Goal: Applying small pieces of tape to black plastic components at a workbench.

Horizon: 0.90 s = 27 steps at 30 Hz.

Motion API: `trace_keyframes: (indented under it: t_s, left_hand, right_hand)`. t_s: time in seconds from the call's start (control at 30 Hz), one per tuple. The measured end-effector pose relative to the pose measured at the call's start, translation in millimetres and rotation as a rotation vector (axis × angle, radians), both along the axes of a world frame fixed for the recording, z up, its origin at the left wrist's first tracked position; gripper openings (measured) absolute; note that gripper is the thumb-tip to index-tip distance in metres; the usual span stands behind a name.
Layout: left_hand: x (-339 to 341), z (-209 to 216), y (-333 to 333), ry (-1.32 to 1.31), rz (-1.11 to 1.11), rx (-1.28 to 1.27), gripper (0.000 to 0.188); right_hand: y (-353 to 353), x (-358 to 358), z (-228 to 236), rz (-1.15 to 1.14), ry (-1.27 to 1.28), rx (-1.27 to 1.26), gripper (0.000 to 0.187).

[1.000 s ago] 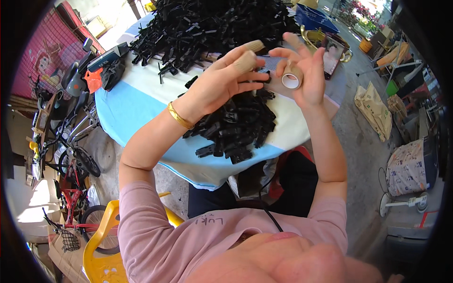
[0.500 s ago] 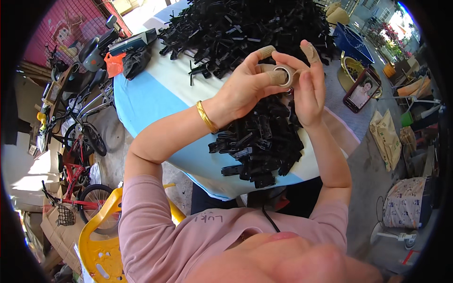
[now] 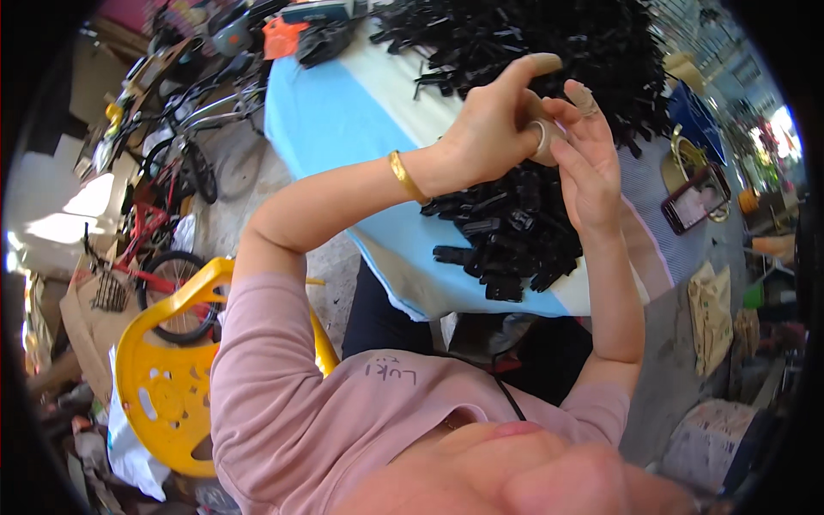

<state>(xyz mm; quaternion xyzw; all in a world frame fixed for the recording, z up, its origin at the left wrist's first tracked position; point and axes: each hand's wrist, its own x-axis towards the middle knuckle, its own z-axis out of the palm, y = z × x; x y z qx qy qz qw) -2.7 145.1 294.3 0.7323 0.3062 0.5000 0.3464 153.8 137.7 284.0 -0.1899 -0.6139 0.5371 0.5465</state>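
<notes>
Above the table my left hand (image 3: 485, 129) is closed round a small beige roll of tape (image 3: 548, 142) with a white core. My right hand (image 3: 592, 176) meets it from the other side. Its thumb presses against the roll and a bent finger lies close by, while another finger with beige tape wrapped round its tip points up. Beige tape also covers a fingertip of my left hand. Below and beyond both hands lie black plastic clip-like pieces: a small heap (image 3: 515, 227) near the table edge and a large pile (image 3: 549, 43) farther back.
A striped cloth covers the table (image 3: 318, 129). At its right side are a phone (image 3: 695, 199), a gold-coloured bowl (image 3: 678, 154) and a blue crate (image 3: 699, 120). Black and orange bags (image 3: 287, 39) lie at the far left. A yellow chair (image 3: 172, 395) and bicycles (image 3: 176, 292) stand on the left.
The view has shifted, so the table sits farther right and higher. The roll has turned in my left hand, and my right thumb has come onto it.
</notes>
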Motion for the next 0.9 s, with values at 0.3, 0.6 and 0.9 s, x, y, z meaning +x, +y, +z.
trace_keyframes:
  t_s: [0.3,0.6,0.9]
  left_hand:
    - [-55.3,-1.8,34.6,0.417,0.371,0.386,0.054]
    - [-239.7,-81.9,132.2,1.356,1.057,0.301,0.052]
    - [-272.4,-39.0,167.0,1.365,0.754,0.061,0.052]
  right_hand:
    - [-14.7,63.4,-5.1,0.158,0.091,-0.077,0.061]
    - [-49.7,156.0,-11.7,-0.199,-0.37,-0.135,0.027]
    - [-63.4,197.0,-39.9,-0.251,-0.526,-0.241,0.026]
